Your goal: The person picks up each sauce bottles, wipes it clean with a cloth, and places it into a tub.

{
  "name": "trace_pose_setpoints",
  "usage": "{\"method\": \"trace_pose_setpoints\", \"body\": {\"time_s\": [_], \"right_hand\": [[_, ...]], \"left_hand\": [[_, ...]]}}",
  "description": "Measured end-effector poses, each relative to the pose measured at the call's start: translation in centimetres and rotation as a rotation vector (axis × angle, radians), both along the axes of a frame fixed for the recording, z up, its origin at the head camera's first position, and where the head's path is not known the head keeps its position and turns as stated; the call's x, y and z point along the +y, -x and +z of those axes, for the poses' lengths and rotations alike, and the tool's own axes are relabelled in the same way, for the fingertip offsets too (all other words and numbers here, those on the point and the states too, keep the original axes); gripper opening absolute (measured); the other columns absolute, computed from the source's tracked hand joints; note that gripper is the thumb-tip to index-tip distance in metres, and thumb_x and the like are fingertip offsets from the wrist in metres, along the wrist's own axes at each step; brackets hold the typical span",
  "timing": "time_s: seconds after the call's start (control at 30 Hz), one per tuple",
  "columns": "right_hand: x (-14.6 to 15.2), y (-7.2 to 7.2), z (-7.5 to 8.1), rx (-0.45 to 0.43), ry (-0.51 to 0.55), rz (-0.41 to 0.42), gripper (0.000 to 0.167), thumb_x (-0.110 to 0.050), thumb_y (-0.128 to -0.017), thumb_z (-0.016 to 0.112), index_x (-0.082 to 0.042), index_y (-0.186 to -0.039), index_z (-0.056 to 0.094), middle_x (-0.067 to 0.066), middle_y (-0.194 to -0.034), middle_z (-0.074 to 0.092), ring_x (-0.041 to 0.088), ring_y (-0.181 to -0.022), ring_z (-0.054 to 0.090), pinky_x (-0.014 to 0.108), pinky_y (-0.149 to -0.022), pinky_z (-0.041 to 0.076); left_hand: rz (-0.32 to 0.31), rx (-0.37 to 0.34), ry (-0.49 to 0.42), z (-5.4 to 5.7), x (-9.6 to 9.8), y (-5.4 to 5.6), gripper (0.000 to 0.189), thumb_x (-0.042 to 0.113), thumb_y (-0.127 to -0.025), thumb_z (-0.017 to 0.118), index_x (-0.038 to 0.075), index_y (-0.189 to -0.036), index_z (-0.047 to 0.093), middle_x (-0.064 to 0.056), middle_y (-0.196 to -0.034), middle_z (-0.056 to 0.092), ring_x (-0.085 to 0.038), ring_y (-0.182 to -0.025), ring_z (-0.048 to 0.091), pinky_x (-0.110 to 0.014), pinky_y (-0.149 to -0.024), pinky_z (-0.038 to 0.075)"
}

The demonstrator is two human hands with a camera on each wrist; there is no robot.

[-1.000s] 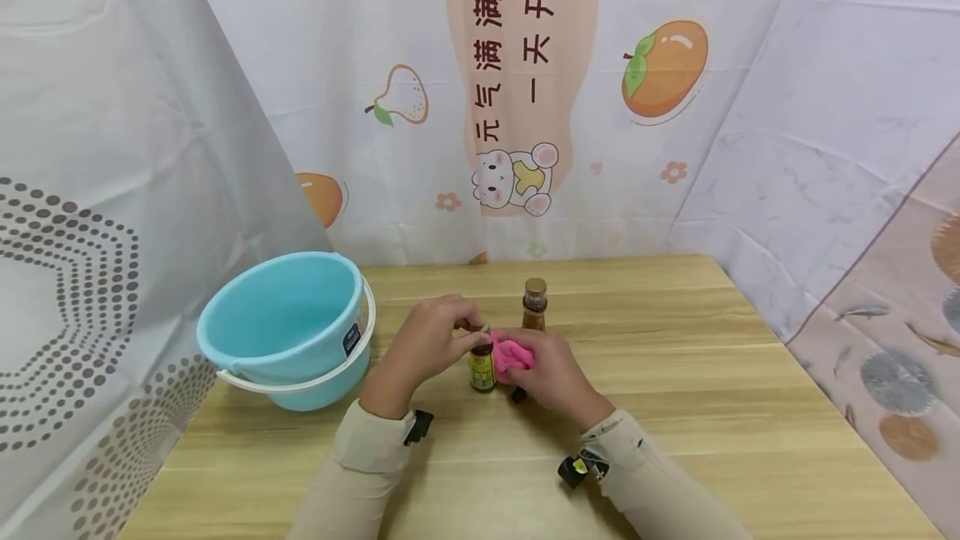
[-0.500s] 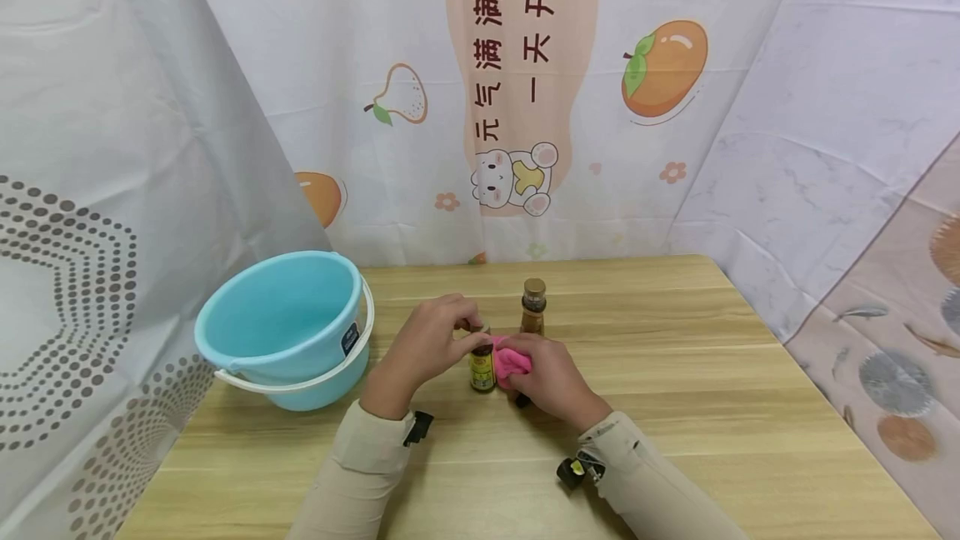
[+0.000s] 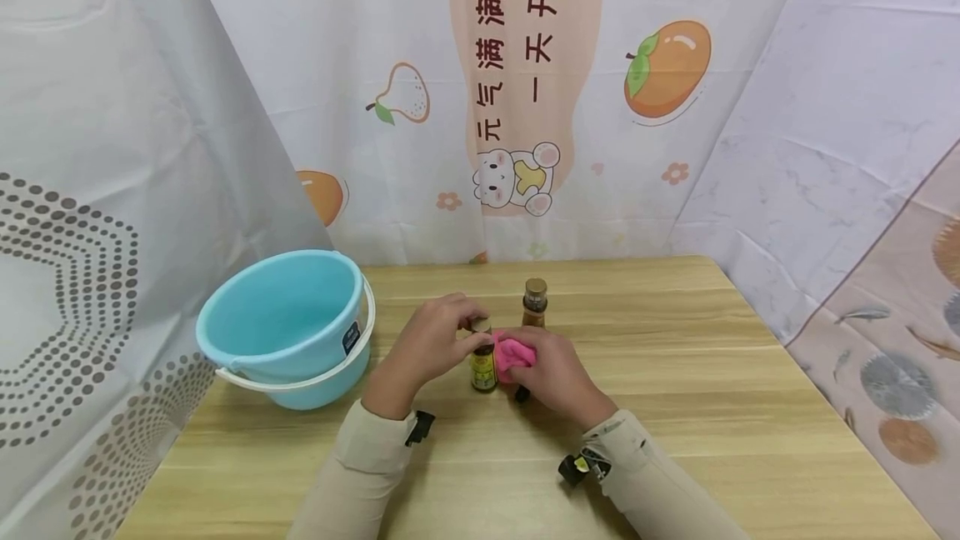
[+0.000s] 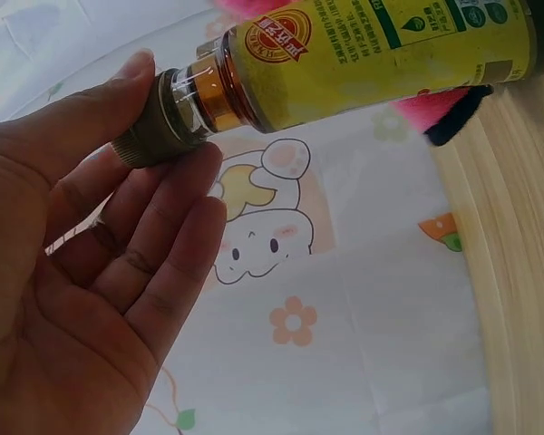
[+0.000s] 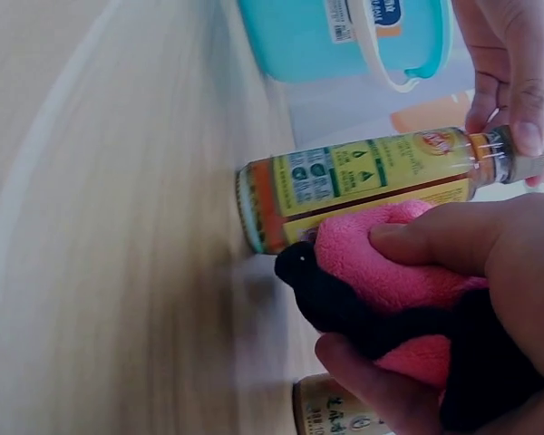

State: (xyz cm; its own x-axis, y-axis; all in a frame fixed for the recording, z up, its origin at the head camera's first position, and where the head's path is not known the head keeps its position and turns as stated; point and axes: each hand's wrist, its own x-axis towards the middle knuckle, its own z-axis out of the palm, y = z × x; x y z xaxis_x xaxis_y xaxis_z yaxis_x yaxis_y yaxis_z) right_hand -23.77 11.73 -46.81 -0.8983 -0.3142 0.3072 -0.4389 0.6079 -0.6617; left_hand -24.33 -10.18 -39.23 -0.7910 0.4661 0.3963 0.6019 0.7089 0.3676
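Observation:
A small bottle (image 3: 483, 372) with a yellow-green label stands upright on the table in the head view. My left hand (image 3: 427, 344) pinches its dark cap (image 4: 163, 127) between thumb and fingers, as the left wrist view shows closely. A bunched pink cloth (image 3: 514, 357) with black edging (image 5: 335, 304) is gripped in my right hand (image 3: 553, 372). That cloth lies against the side of the labelled bottle. Just behind my right hand stands a second bottle (image 3: 535, 304) with a gold-brown cap, its lower part hidden in the head view.
On the left of the wooden table (image 3: 712, 407) stands a light blue bucket (image 3: 300, 373) with a white handle (image 3: 330, 375). A printed curtain (image 3: 420, 190) hangs along the table's back edge.
My right hand and the cloth shift slightly down along the bottle, then back up. The left fingers move a little on the cap, which now shows more. Bucket and second bottle stay put.

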Motion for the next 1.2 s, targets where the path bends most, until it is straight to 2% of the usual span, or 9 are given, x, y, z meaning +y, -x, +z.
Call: {"method": "trace_pose_setpoints", "body": {"time_s": [0.23,0.53,0.73,1.03,1.2], "right_hand": [[0.0,0.2,0.9,0.046,0.064,0.0,0.05,-0.006,-0.082,0.085,-0.026,-0.127,0.074,-0.005,-0.127,0.071,0.009,-0.103,0.068,0.028,-0.086,0.059],[-0.2,0.0,1.3,0.091,0.115,-0.017,0.05,-0.008,-0.082,0.087,-0.023,-0.128,0.074,-0.001,-0.133,0.069,0.017,-0.113,0.07,0.035,-0.091,0.061],[-0.2,0.1,0.9,0.071,0.068,-0.009,0.046,-0.008,-0.082,0.087,-0.023,-0.124,0.076,-0.001,-0.125,0.073,0.013,-0.104,0.07,0.031,-0.086,0.061],[-0.1,0.0,-0.3,-0.01,0.024,-0.002,0.051,-0.009,-0.082,0.086,-0.028,-0.128,0.074,-0.008,-0.116,0.074,0.008,-0.09,0.063,0.024,-0.077,0.056],[-0.1,0.1,-0.7,0.004,-0.013,-0.005,0.049,-0.01,-0.081,0.087,-0.029,-0.125,0.075,-0.009,-0.11,0.074,0.008,-0.086,0.061,0.025,-0.075,0.055]], "left_hand": [[0.018,0.005,-0.002,0.0,0.1,-0.1,0.02,0.027,-0.089,0.083,0.015,-0.104,0.077,0.005,-0.092,0.068,-0.011,-0.084,0.064,-0.028,-0.075,0.056],[0.056,0.036,0.014,0.0,0.2,-0.2,0.022,0.03,-0.089,0.084,0.015,-0.105,0.078,0.006,-0.09,0.068,-0.008,-0.081,0.063,-0.026,-0.072,0.055],[0.064,0.031,0.012,0.0,0.3,-0.2,0.024,0.03,-0.089,0.084,0.014,-0.105,0.078,0.005,-0.091,0.069,-0.008,-0.083,0.064,-0.027,-0.074,0.056],[0.068,0.027,0.009,-0.2,0.4,-0.2,0.023,0.029,-0.089,0.084,0.015,-0.105,0.078,0.004,-0.092,0.069,-0.009,-0.083,0.066,-0.028,-0.075,0.057],[0.071,0.034,0.012,-0.3,0.5,-0.2,0.022,0.029,-0.089,0.084,0.015,-0.104,0.078,0.005,-0.092,0.069,-0.007,-0.083,0.065,-0.028,-0.075,0.057]]}}
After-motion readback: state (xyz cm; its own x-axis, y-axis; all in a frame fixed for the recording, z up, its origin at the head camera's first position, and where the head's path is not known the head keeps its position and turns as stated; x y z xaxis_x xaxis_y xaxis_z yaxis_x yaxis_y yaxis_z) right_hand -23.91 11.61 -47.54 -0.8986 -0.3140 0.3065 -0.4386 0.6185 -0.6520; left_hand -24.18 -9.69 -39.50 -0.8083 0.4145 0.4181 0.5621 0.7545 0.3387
